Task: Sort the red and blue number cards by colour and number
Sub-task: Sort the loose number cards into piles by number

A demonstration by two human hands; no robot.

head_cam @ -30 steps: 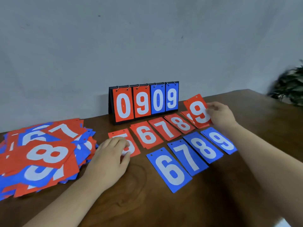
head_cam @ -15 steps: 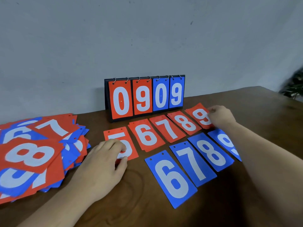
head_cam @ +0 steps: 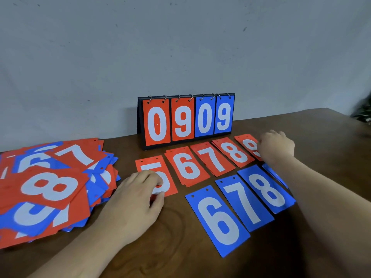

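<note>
The flat red card numbered 9 (head_cam: 247,145) lies centre right, ending the red row, under the right hand (head_cam: 276,147), whose grip is hidden. It is best squared beside the red 8 card (head_cam: 233,152). At centre, the left hand (head_cam: 137,196) pinches the red 5 card (head_cam: 149,165).

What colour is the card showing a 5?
The 5 card is red with a white digit, clearest in the head view.

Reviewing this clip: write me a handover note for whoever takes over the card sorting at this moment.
Left hand grips the red 5; right hand lies on the red 9, fingers hidden.
Done: red row 5 to 9; blue 6, blue 7, blue 8 in front, one more blue card behind the right forearm.
To do: the mixed pile beside the left hand is unsorted.
</note>
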